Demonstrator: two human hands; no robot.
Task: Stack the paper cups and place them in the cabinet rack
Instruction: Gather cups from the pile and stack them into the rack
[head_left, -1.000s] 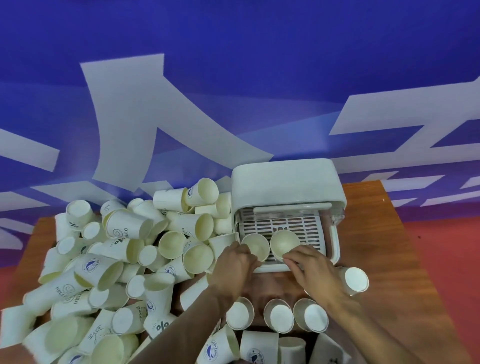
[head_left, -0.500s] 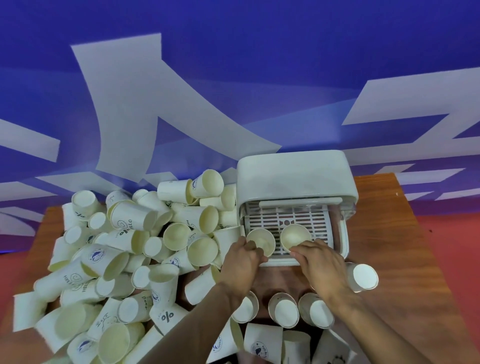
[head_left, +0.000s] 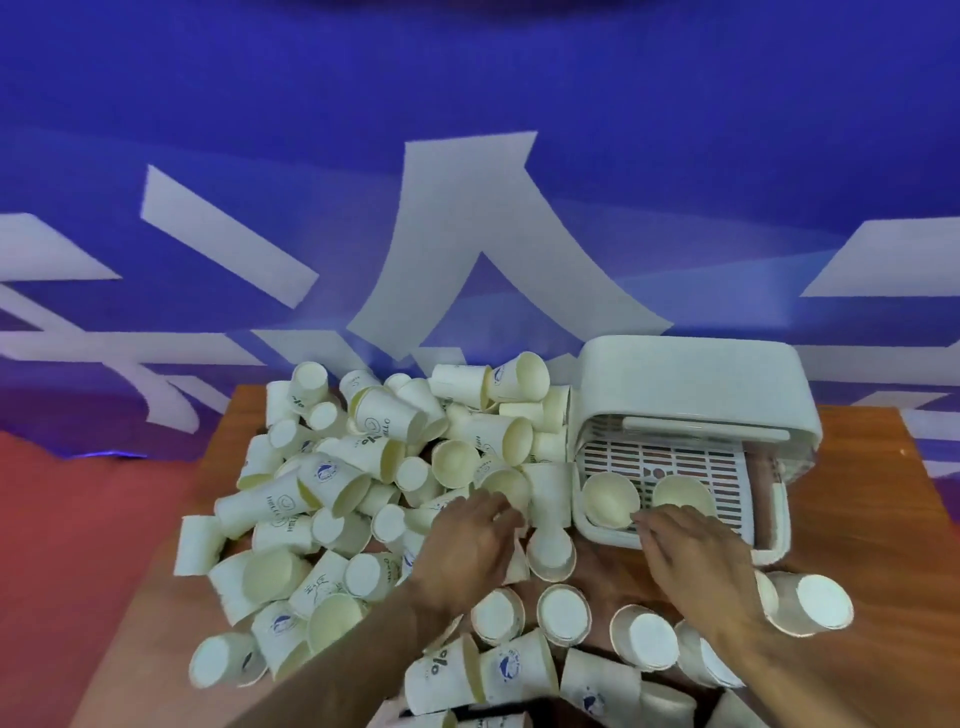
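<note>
Two paper cups are seen lying mouth-up at the front edge of the slatted tray of the cabinet rack: the left cup and the right cup, side by side and near each other. The rack is set at the right rear of the wooden table, its white hood raised over the tray.

To the left of the rack, a large heap of loose cups is spread over the table, most lying on their sides, some printed with blue marks. The heap is pressed right up against the rack's left wall. In front of the rack, a row of upturned cups is stood on the table, bottoms up, and one more cup is seen on its side just right of the right wrist. Behind the table, a blue wall with pale shapes is visible.

The right hand is held palm-down over the tray's front rim, its fingers spread and reaching the near side of the right cup; whether the cup is actually gripped cannot be told. The left hand is laid palm-down on the edge of the heap, left of the rack, fingers loosely spread over the cups; whether anything is held under it cannot be told because of blur.
</note>
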